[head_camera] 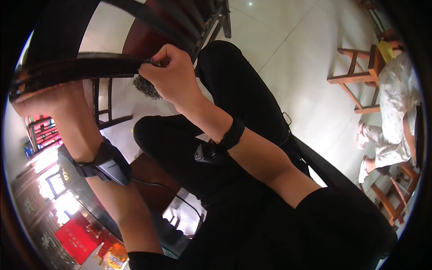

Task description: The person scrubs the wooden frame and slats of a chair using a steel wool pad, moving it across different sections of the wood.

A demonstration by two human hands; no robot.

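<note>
My right hand (175, 74) pinches a dark, wiry scouring pad (147, 87), apparently steel wool. The pad lies against the end of a dark curved bar (98, 67), perhaps a wooden furniture rail, with a worn brown lower edge. Under the bar's far left end, my left hand (37, 101) grips it from below; its fingers are mostly hidden. Both hands are above my black-clad knees. A strapped device (113, 167) sits on my left forearm, and a black band (233, 135) with a small camera (204, 153) circles my right wrist.
A dark slatted wooden chair (175, 20) with a red-brown seat stands ahead. On the right, a person in patterned trousers (395, 94) sits by a wooden stool (354, 79). A red box (78, 238) and an orange packet (115, 256) lie lower left. A cable (168, 190) hangs beside my leg.
</note>
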